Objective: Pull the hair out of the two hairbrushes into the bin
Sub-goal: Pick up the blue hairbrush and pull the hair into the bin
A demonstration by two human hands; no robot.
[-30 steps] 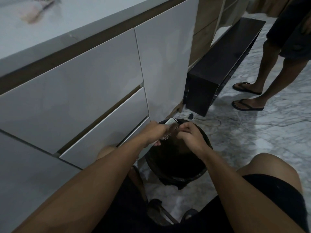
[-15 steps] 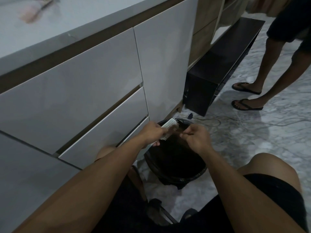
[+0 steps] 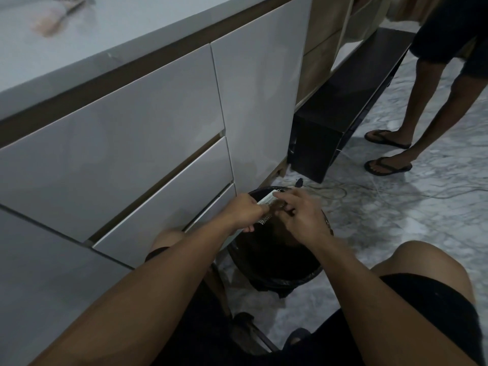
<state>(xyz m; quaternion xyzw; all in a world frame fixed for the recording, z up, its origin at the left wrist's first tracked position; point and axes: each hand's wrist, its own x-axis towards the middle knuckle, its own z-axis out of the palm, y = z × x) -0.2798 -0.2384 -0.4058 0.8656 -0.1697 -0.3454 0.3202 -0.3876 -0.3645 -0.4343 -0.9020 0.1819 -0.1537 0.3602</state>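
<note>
Left hand [image 3: 244, 213]: grip clenched round the white hairbrush [image 3: 268, 200], held over the bin [image 3: 280, 273].
Right hand [image 3: 299, 213]: fingertips pinched on the dark hair [image 3: 277, 206] in the bristles.
Bin: black, lined, on the marble floor [image 3: 396, 233] beside the white drawers [image 3: 126, 154].
Second brush [image 3: 63, 11]: blurred, on the surface above.
Background: 1 person's legs in sandals [image 3: 386, 165].

— Where does the hairbrush [image 3: 266, 200] sit relative to the bin [image 3: 303, 276]?
— Directly above its far rim: a white brush, tilted, bristles turned toward the opening, a dark clump of hair [image 3: 277, 207] caught in them.
— And the bin?
— Round, black, lined with a dark bag, standing upright on the floor.
</note>
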